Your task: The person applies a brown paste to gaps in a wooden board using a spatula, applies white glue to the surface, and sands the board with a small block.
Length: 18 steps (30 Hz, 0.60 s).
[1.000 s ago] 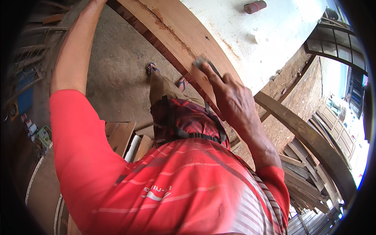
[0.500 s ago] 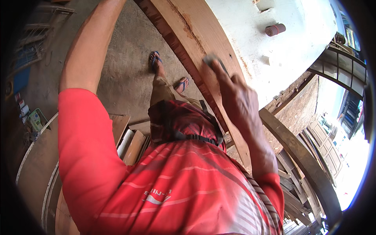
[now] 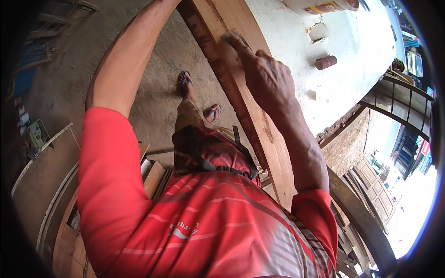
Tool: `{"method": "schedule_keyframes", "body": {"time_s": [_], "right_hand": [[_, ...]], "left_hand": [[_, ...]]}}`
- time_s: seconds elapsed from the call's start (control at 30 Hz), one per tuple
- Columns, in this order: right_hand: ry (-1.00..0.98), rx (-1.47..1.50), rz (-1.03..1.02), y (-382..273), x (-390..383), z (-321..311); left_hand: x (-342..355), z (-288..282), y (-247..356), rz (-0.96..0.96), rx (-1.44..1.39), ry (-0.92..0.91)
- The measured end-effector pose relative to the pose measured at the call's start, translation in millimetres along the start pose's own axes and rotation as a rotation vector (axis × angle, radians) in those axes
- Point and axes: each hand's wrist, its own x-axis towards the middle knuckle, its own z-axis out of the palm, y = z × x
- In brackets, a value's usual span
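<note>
A long, curved wooden board (image 3: pixel 273 139) runs from the top edge down toward my right side, along the edge of a white tabletop. A dark crack runs along its upper part, and its near side edge is rough and reddish brown. My right hand (image 3: pixel 266 76) presses a small dark grey pad (image 3: pixel 235 40) against the board's face. The pad is blurred and mostly covered by my fingers, so its exact kind is unclear. My left forearm (image 3: pixel 134 55) reaches up to the top edge beside the board's far end, and the hand itself lies outside the picture.
On the white tabletop (image 3: pixel 296 60) lie a brown roll (image 3: pixel 326 62) with a band round it and, farther back, a whitish tub (image 3: pixel 320 5). A curved wooden piece (image 3: pixel 361 222) stands at my right. Wood offcuts (image 3: pixel 155 178) lean at my left, by the concrete floor (image 3: pixel 153 92).
My right hand has slid up and left along the board with the grey pad. The view has shifted slightly, bringing the tub into the top edge.
</note>
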Motion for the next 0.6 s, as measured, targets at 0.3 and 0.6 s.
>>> {"method": "schedule_keyframes", "body": {"time_s": [0.3,0.6], "right_hand": [[0.044,-0.031,-0.044,2,60,1],[-0.049,-0.035,-0.041,-7,92,-19]], "left_hand": [[-217,-12,-10,-0.620,-0.142,0.622],[-625,-10,-28,-1.445,0.321,-0.182]]}}
